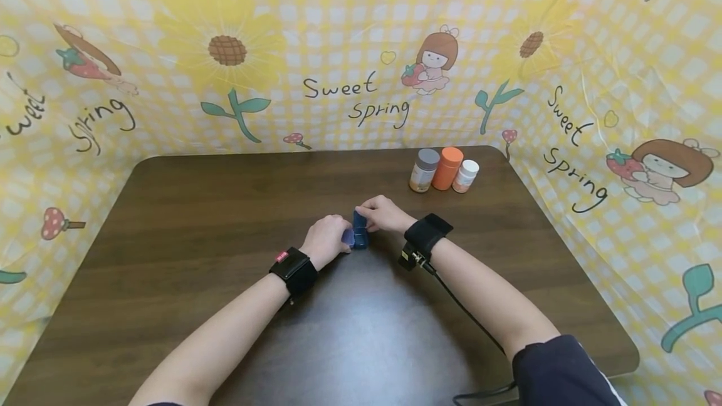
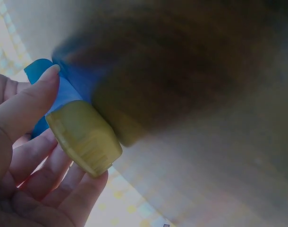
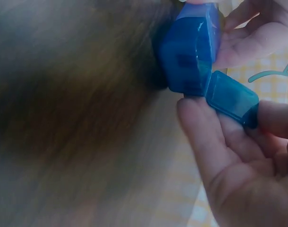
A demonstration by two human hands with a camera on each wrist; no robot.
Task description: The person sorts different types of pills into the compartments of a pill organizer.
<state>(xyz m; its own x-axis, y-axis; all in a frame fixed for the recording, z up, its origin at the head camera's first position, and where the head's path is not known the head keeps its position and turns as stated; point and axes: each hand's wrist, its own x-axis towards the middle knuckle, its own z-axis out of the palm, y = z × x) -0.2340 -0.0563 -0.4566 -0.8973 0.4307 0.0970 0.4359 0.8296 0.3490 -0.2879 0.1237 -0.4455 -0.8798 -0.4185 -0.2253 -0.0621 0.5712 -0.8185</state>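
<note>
A small pill box (image 1: pixel 360 238) with coloured compartments stands at the middle of the table, between both hands. My left hand (image 1: pixel 326 242) grips it from the left, thumb on one side and fingers on the other. In the left wrist view its near end is a yellow compartment (image 2: pixel 85 137). My right hand (image 1: pixel 386 213) is at the blue end. In the right wrist view, a blue lid (image 3: pixel 233 98) stands swung out from the blue compartment (image 3: pixel 186 59), with the right thumb and fingers pinching it. The compartment's inside is hard to make out.
Toward the back right of the brown table (image 1: pixel 225 193) stand a grey-capped bottle (image 1: pixel 424 171), an orange bottle (image 1: pixel 448 169) and a small white-capped bottle (image 1: pixel 465 176), close together. A black cable (image 1: pixel 468 312) runs along the right forearm. Yellow checked cloth (image 1: pixel 338 30) hangs around the table.
</note>
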